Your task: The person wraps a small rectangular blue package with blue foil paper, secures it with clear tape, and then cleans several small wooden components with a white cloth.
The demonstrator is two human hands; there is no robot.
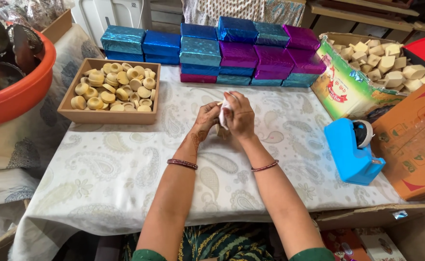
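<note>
While your left hand (206, 120) and right hand (240, 116) pinch the small white wrapped piece (224, 114) between them, its long axis runs twelve-to-six.

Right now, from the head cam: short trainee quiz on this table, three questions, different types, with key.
1. True or false: the wooden tray of round pale discs lies on the person's left side.
2. What do both hands hold? A) blue tape dispenser B) small white piece C) purple box
3. Fill in: the foil-wrapped boxes are blue, teal and ____.

Key: 1 true. 2 B: the left hand and right hand close together on the small white piece; the tape dispenser lies apart. 3 purple.
</note>
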